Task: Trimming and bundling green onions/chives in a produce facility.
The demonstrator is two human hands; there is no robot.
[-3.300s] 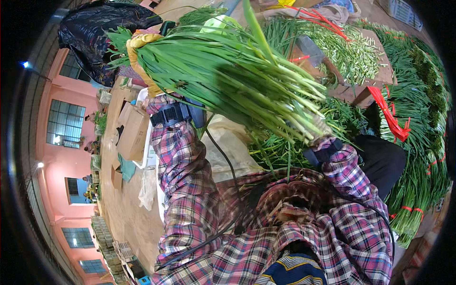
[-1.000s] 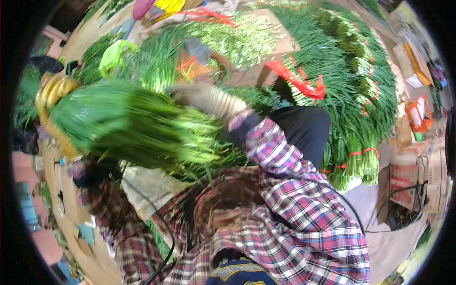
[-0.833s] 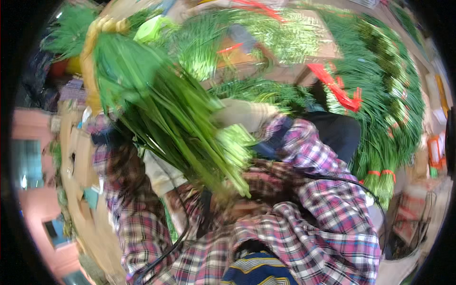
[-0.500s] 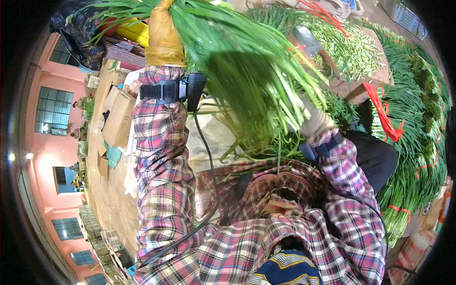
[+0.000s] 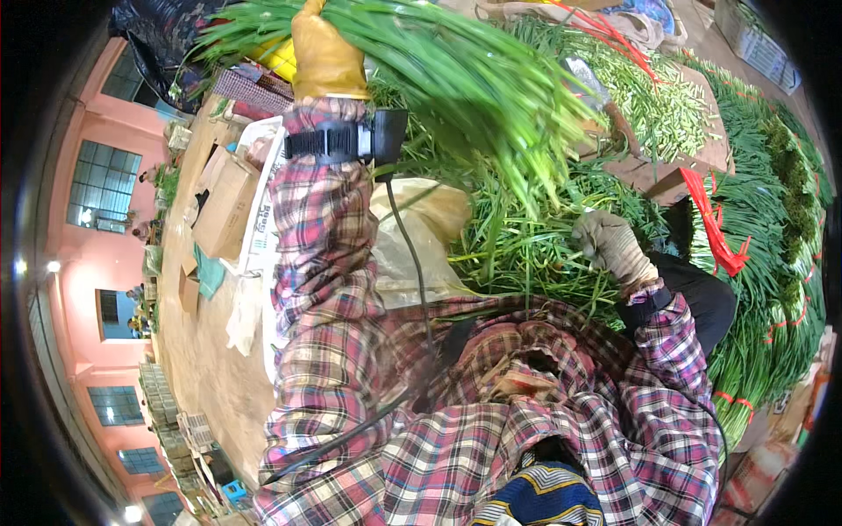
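Up at the top, my left hand point(image 5: 329, 53), in a yellow glove, grips a big bunch of garlic chives point(image 5: 456, 79). Its leaves spread left and its pale stem ends hang to the right, blurred by motion. My right hand point(image 5: 607, 245), in a whitish glove, is closed with curled fingers, below and apart from the stem ends. Whether a strand lies in those fingers is hidden. Beneath both hands, loose green trimmings point(image 5: 535, 237) are heaped in front of my lap, beside a pale plastic sheet point(image 5: 421, 237).
At the upper right a cleaver point(image 5: 586, 81) lies by a board point(image 5: 693, 145) strewn with cut stem ends. Red ties point(image 5: 715, 223) hang from its near corner. Bundled chives point(image 5: 745, 263) line the right side. On the left are a cardboard box point(image 5: 226, 206) and a white crate point(image 5: 261, 228).
My right hand has come off the bunch, moving down and right, and its fingers have curled. My left hand has kept hold and shifted slightly right; the stem ends have swung upward.
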